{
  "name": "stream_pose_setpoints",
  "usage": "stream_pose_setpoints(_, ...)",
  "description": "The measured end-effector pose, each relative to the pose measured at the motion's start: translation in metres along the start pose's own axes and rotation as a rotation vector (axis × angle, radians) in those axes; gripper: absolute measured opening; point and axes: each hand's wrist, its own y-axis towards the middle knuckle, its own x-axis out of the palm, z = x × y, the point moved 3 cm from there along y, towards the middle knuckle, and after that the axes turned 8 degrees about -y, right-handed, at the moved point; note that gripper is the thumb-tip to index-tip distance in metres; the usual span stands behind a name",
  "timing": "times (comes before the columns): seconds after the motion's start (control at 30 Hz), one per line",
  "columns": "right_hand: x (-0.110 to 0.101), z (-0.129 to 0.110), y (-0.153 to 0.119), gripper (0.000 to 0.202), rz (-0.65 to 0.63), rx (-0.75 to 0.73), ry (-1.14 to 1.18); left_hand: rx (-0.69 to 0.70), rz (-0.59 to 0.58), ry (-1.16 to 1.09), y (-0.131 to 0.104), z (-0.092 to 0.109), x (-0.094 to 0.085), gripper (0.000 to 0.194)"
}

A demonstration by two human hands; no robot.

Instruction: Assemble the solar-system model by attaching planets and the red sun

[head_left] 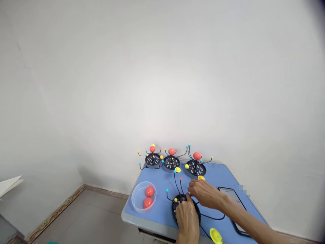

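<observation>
A solar system model [175, 220] with a round black base stands at the front of the table. Thin black arms fan out from it, tipped with small coloured balls, among them a blue ball [167, 190], a red ball [181, 178] and a yellow dish-like piece [215, 235]. My left hand [187, 217] lies over the base, fingers closed about its middle, where the arms meet; the back of the hand covers the grip. Just above and to the right, my right hand [204, 193] has its fingers pinched together; whatever is between them is hidden.
Along the table's back edge stand three similar models [152, 160] with red balls on top. A clear round tub [134, 202] holding two red balls [149, 191] sits at left. At right, a dark-framed tablet [232, 195] lies partly under my right forearm. Walls rise behind the blue table [162, 179].
</observation>
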Motion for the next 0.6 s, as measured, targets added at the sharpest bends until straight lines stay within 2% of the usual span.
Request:
stream_pose_setpoints(0.1,-0.008,0.004,-0.004,0.017,0.031,0.042,0.001,0.032,0.023,0.010,-0.001,0.001,-0.001,0.049)
stream_pose_setpoints(0.17,-0.015,0.008,-0.008,0.016,0.062,0.091,0.002,0.073,0.078,0.017,-0.006,-0.002,0.000,0.046)
stream_pose_setpoints(0.27,-0.029,0.012,-0.015,0.018,0.109,0.151,0.017,0.211,0.262,-0.016,-0.018,-0.020,-0.005,0.038)
stream_pose_setpoints(0.37,-0.050,0.010,-0.018,0.021,0.165,0.169,0.054,0.384,0.549,-0.073,-0.035,-0.058,-0.023,0.032)
stream_pose_setpoints(0.43,-0.066,0.003,-0.014,0.025,0.196,0.151,0.090,0.414,0.701,-0.095,-0.043,-0.091,-0.042,0.043)
stream_pose_setpoints(0.5,-0.079,-0.010,-0.001,0.026,0.204,0.105,0.112,0.377,0.766,-0.069,-0.046,-0.124,-0.059,0.051)
stream_pose_setpoints(0.6,-0.086,-0.041,0.034,0.020,0.175,0.012,0.091,0.299,0.785,-0.033,-0.044,-0.162,-0.074,0.055)
